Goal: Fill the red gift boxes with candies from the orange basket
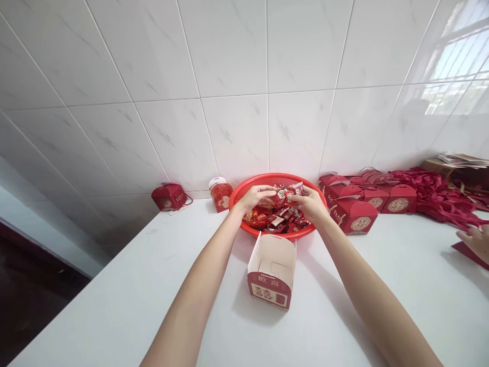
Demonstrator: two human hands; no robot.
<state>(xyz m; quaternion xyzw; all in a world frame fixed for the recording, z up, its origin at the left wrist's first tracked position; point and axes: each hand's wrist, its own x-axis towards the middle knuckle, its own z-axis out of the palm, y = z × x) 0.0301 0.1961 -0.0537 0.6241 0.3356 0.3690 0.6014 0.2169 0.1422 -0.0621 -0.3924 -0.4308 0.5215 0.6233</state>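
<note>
Both my hands are over a red plastic basket (244, 184) heaped with wrapped candies (278, 219). My left hand (256, 199) is closed, its fingertips on a red-wrapped candy (281, 195) with a pale printed emblem. Beside it, my right hand (310, 204) pinches a candy in a shiny red-and-white wrapper (297, 188). Part of what the fingers hold is hidden. In front of the basket, between my forearms, stands an open red gift box (271, 293) with a cream inside and printed characters on its front.
A closed red box (169, 197) and a red box with a scalloped white top (220, 194) stand by the tiled wall. Several closed red boxes (353, 216) and a heap of red ribbon (431, 196) lie right. Another person's hand (476, 242) touches red card at the right edge.
</note>
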